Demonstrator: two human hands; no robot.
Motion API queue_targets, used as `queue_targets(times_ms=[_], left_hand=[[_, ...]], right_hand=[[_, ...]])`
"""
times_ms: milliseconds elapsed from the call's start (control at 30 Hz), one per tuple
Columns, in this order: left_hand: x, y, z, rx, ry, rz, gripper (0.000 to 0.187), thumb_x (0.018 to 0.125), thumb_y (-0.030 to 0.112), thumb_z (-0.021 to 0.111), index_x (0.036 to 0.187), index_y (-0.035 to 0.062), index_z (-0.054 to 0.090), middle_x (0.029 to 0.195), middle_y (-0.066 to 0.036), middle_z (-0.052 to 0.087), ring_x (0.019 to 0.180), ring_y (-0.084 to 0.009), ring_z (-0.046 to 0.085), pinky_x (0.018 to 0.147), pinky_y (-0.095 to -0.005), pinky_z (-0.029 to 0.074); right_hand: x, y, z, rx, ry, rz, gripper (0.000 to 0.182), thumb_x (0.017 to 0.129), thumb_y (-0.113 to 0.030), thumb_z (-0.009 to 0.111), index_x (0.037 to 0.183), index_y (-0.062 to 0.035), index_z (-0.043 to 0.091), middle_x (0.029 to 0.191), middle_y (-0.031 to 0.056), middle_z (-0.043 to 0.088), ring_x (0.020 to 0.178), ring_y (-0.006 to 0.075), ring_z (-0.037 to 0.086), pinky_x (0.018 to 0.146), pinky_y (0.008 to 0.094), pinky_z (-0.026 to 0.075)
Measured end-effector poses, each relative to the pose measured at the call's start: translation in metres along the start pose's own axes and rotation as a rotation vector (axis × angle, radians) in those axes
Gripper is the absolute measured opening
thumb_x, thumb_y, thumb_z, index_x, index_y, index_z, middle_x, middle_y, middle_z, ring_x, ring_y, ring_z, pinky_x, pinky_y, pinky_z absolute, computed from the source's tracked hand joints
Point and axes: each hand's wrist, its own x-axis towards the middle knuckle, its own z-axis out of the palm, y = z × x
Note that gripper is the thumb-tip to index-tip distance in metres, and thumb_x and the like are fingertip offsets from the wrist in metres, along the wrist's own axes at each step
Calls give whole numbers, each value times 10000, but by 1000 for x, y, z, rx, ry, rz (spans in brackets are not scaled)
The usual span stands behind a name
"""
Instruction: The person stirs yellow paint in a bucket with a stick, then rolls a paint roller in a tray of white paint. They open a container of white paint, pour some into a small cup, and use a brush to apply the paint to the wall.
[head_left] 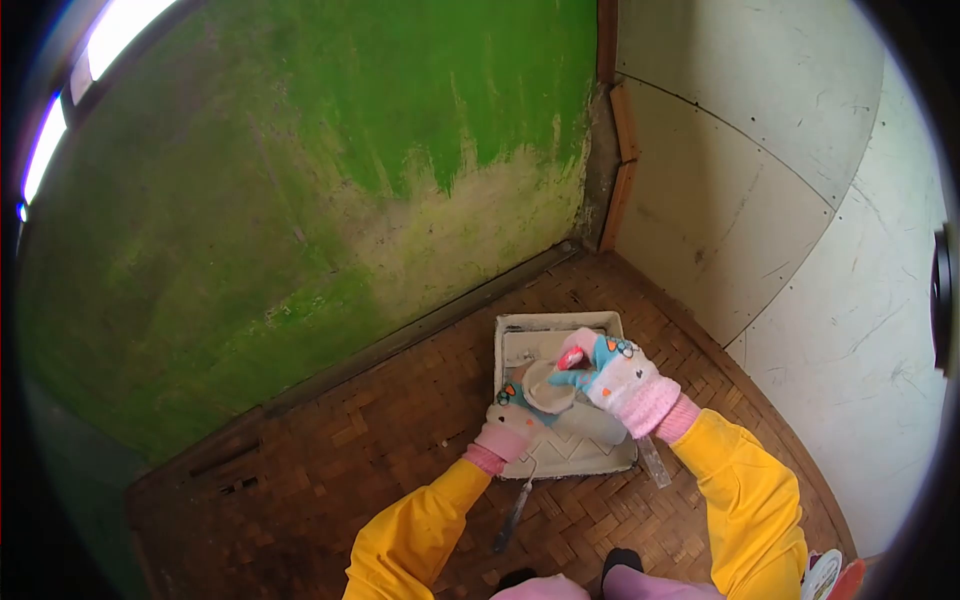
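Both my hands wear pink, white and blue knitted gloves with a cartoon face. My left hand [520, 416] is closed around the side of a small round tub [546, 392] whose pale, whitish opening faces up. At the tub's upper right, my right hand [615, 378] is pinched on a small red piece [570, 359]; whether more of it reaches into the tub is hidden. Under both hands lies a paint tray [508, 324] smeared with off-white. A pale roller sleeve [597, 424] rests in it, and a dark handle [513, 517] sticks out from its near side.
The tray stands on a woven bamboo floor [350, 470]. A green wall [400, 90] with a bare, scraped lower patch rises ahead, meeting pale panels [780, 200] on the right. A clear strip [655, 465] lies by the tray. Round lids [824, 576] show at lower right.
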Motion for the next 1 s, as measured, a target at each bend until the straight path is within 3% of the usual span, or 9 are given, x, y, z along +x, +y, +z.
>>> queue_targets(times_ms=[167,233,300,467,567,767,833,967,1000], left_hand=[[15,-11,-4,-32,41,-106,536,738,236,694,1170,28,453,1092,-103,568,1009,-210,556,866,-306,449],[23,-11,-8,208,-84,-218,493,777,304,629,1169,54,464,1066,-121,589,966,-244,582,844,-318,459],[28,-23,-2,237,-82,-232,492,777,308,624,1167,54,465,1061,-125,591,964,-247,584,842,-320,460],[40,-51,7,357,-69,-256,486,777,329,603,1157,54,475,1037,-146,602,957,-264,589,835,-328,463],[57,-67,15,419,-60,-265,485,777,341,590,1151,54,480,1022,-158,609,953,-273,592,830,-333,465],[72,-102,17,527,-50,-282,484,776,362,569,1141,55,489,998,-178,620,946,-289,598,822,-342,469],[78,-108,15,749,-303,-471,487,770,373,582,1143,78,480,991,-144,621,887,-296,609,795,-351,480],[79,-94,16,711,-225,-630,558,719,368,661,1144,61,472,1058,-145,598,954,-289,587,830,-346,467],[75,-112,19,660,-131,-488,373,749,318,578,1014,57,552,975,-167,619,906,-290,607,797,-360,478]], right_hand=[[17,26,5,-39,125,-6,322,739,-358,685,855,-95,540,716,80,597,648,273,583,563,362,455],[22,33,4,-78,161,70,323,740,-351,683,851,-81,543,694,100,588,636,286,576,560,367,452],[29,48,6,-7,130,66,310,747,-322,679,859,-68,540,705,108,584,658,271,583,568,353,455],[37,63,3,95,289,185,222,760,-200,665,867,-54,536,713,99,590,679,233,597,596,313,467],[47,90,7,204,380,204,254,741,-225,695,841,-65,523,705,92,607,666,268,601,615,336,466],[52,94,-9,81,560,312,237,740,-197,691,847,-65,526,696,94,596,655,261,588,601,340,454],[52,104,-10,113,581,314,222,741,-173,687,845,-62,526,702,92,590,662,256,585,607,337,453],[52,120,-7,203,615,314,195,744,-100,671,853,-50,517,720,89,568,681,248,573,624,332,452],[51,121,-7,201,616,320,195,744,-100,671,853,-50,517,720,89,568,681,248,573,624,332,452]])
